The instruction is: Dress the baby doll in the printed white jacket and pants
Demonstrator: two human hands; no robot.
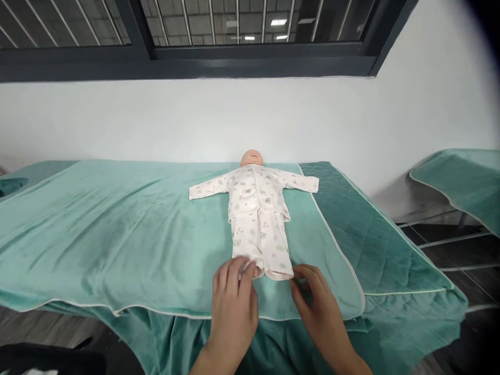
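- Doll with a smooth, rounded head [252, 157] lay face up on the pale green, soft cloth blanket [117, 229] with white edging, its head toward the plain white wall [175, 120].
- A white, small-patterned, long-sleeved cloth jacket [255, 192] covered it, both sleeves stretched out sideways; the matching white patterned trousers [260, 237] ran from under the jacket's hem toward the person.
- The left hand [234, 307] reached over the cuff of the left-side trouser leg, its fingers bent and close together; whether they pinched the cloth, I could not tell.
- The right hand [318, 307] was at the outer corner of the other cuff, thumb and forefinger curved toward each other with a gap behind their tips; whether the tips gripped the hem, I could not tell.
- The blanket overlay a darker green quilted cover [375, 245], bared on the right.
- Above the wall stood a dark grey framed window [253, 66] with metal bars [237, 23] beyond.
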